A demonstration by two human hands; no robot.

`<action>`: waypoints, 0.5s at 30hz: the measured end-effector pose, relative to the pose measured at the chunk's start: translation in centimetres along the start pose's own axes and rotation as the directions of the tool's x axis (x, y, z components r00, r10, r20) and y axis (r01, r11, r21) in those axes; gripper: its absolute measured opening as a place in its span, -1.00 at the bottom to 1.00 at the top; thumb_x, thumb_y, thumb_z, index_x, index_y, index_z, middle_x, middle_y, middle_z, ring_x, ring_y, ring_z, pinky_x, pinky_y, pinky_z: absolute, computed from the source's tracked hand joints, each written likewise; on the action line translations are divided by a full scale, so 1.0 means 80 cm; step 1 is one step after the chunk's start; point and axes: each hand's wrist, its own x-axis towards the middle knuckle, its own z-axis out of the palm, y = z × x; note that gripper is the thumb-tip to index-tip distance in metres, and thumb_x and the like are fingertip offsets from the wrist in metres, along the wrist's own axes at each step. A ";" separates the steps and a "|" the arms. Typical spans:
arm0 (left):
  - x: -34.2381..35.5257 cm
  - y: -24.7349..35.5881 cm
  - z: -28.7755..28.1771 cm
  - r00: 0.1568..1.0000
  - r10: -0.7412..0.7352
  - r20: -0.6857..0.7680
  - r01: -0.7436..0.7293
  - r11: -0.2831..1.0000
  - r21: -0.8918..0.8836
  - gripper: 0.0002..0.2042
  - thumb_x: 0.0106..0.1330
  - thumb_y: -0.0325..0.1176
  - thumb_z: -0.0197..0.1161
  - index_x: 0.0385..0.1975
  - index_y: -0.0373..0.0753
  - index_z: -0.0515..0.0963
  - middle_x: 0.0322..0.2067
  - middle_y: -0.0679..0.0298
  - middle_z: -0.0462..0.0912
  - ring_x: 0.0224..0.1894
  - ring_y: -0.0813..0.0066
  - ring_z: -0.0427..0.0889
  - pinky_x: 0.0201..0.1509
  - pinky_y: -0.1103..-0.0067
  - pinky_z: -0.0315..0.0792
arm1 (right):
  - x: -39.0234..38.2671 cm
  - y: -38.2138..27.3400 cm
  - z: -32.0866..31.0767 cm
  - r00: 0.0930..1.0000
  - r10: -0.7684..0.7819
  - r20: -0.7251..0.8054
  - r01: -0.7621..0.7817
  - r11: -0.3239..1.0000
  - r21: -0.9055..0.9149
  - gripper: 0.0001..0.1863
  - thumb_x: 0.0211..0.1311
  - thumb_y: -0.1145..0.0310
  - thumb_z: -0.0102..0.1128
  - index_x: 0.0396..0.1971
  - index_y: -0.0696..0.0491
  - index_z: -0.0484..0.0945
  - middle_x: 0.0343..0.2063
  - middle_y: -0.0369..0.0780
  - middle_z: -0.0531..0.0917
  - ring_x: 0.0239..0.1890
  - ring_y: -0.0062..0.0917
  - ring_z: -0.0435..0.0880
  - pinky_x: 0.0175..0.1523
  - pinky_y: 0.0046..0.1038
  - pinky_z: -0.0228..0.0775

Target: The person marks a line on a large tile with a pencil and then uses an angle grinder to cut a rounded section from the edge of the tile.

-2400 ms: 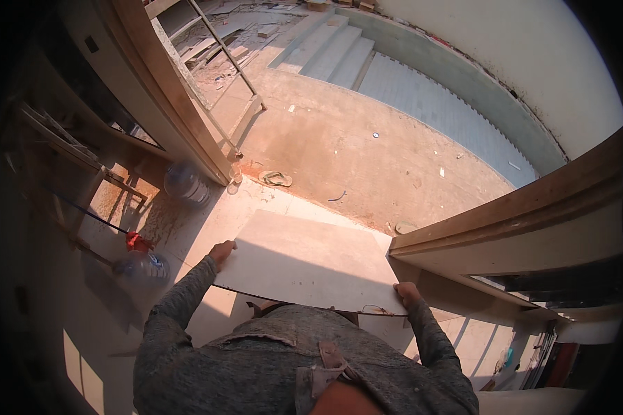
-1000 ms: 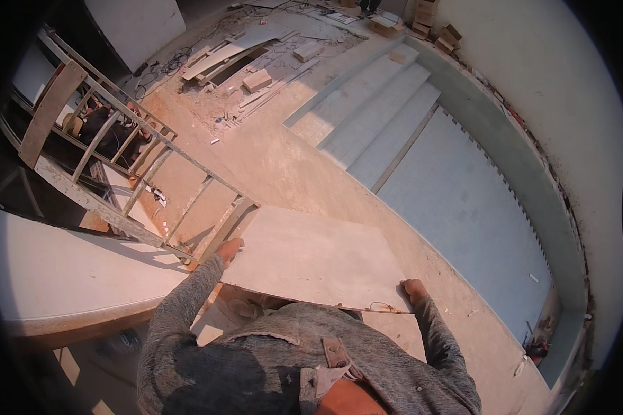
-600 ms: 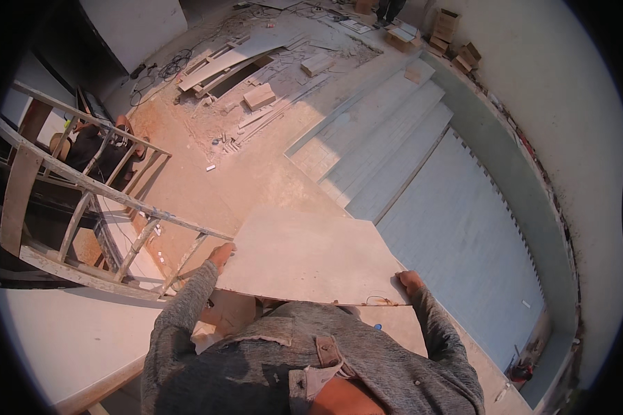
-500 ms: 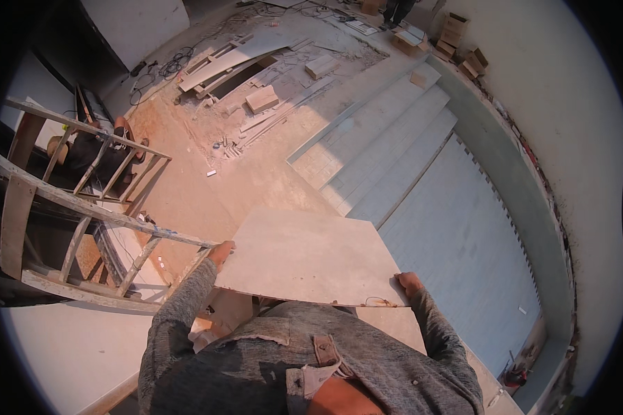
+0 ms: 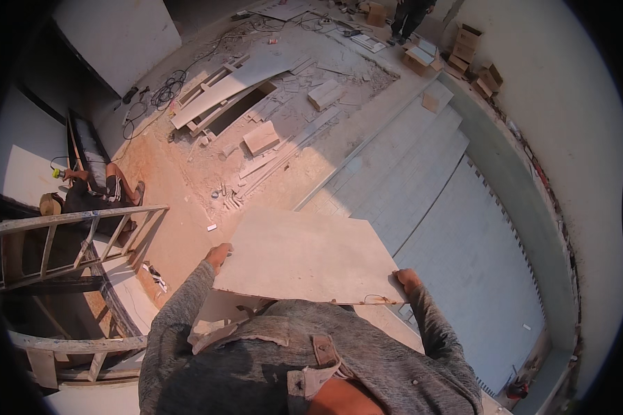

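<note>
A wide, pale flat board (image 5: 308,252) with angled far corners is held out in front of my waist. At its left edge, my left hand (image 5: 219,256) is closed around the rim, thumb toward the top face. Gripping the near right corner is my right hand (image 5: 407,279), its fingers partly hidden beneath the board. A thin curled strip lies by the near edge, close to the right hand. Both forearms, in grey sleeves, reach forward on either side of the board.
A wooden ladder (image 5: 76,220) stands at left, with a seated person (image 5: 93,190) holding a green tool beyond it. Ahead lie scrap boards (image 5: 232,79), rubble and cables (image 5: 169,90). Steps (image 5: 387,149) descend right to a tiled floor (image 5: 464,263). Cardboard boxes (image 5: 466,45) and a standing person (image 5: 410,19) are far.
My view has shifted forward past the ladder, which now sits lower and farther left. Both hands keep hold of the board. More of the seated person and the standing person shows.
</note>
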 end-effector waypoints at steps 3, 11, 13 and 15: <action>0.029 0.075 0.003 0.998 -0.060 -0.006 0.060 0.997 -0.055 -0.44 0.16 -0.12 0.28 0.11 -0.36 0.52 0.08 0.04 0.53 0.15 0.21 0.44 0.33 0.28 0.30 | 0.026 -0.100 -0.014 0.999 0.038 0.011 -0.038 0.999 -0.007 -0.62 0.41 0.28 0.23 -0.21 0.40 0.68 -0.34 0.01 0.76 -0.42 -0.23 0.81 -0.34 -0.22 0.65; 0.149 0.284 0.002 0.994 -0.059 -0.090 0.050 0.994 -0.102 -0.46 0.16 -0.13 0.27 0.09 -0.35 0.50 -0.06 0.12 0.53 0.05 0.29 0.47 0.20 0.37 0.39 | 0.169 -0.350 -0.039 0.985 -0.172 -0.001 0.170 0.977 -0.127 -0.63 0.38 0.30 0.24 -0.20 0.41 0.68 -0.32 -0.01 0.77 -0.39 -0.24 0.81 -0.32 -0.18 0.65; 0.185 0.343 -0.004 0.992 -0.057 -0.112 0.041 0.990 -0.134 -0.50 0.16 -0.13 0.26 0.03 -0.35 0.50 -0.09 0.11 0.54 0.00 0.28 0.51 0.14 0.37 0.44 | 0.196 -0.444 -0.028 0.997 -0.073 0.021 0.074 0.996 -0.045 -0.62 0.38 0.30 0.25 -0.18 0.40 0.68 -0.32 -0.03 0.77 -0.38 -0.25 0.81 -0.29 -0.18 0.65; 0.217 0.410 0.012 0.995 -0.068 -0.078 0.054 0.983 -0.173 -0.54 0.17 -0.13 0.25 -0.03 -0.35 0.49 -0.11 0.10 0.54 -0.05 0.26 0.54 0.09 0.37 0.48 | 0.239 -0.501 -0.035 0.998 -0.059 0.007 0.059 0.994 -0.092 -0.62 0.39 0.29 0.26 -0.17 0.40 0.69 -0.33 -0.04 0.77 -0.37 -0.25 0.81 -0.28 -0.19 0.65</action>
